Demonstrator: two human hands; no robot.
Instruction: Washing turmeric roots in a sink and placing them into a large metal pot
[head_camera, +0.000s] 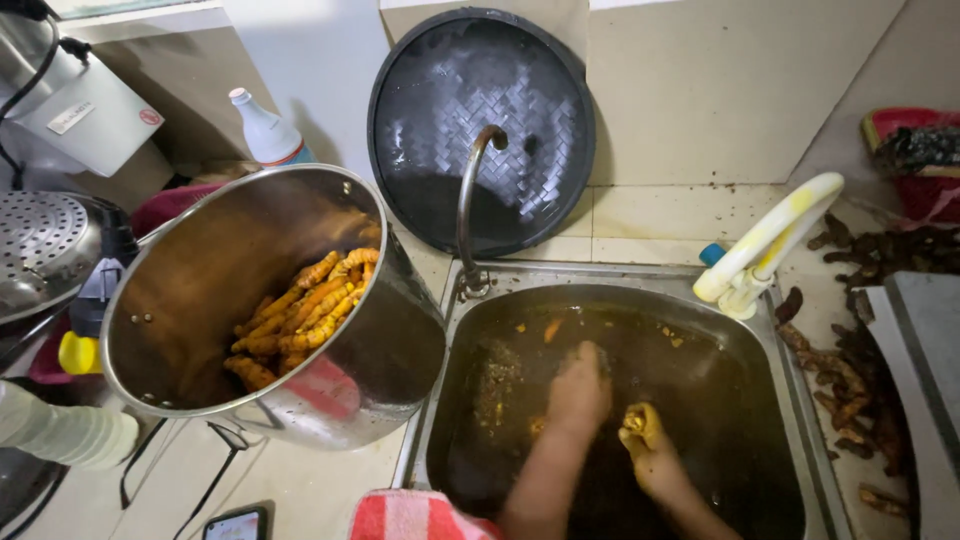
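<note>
**Turmeric roots being washed in a sink**

Lower centre-right of the frame: a small clump of yellow-orange turmeric roots (640, 420), wet and knobbly, sits gripped at the fingertips of the right hand (655, 460), just above dark brown water. Just left of it, the left hand (578, 392) dips palm-down into the same water.

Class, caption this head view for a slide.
Two hands wash orange turmeric roots in a murky steel sink.
</note>
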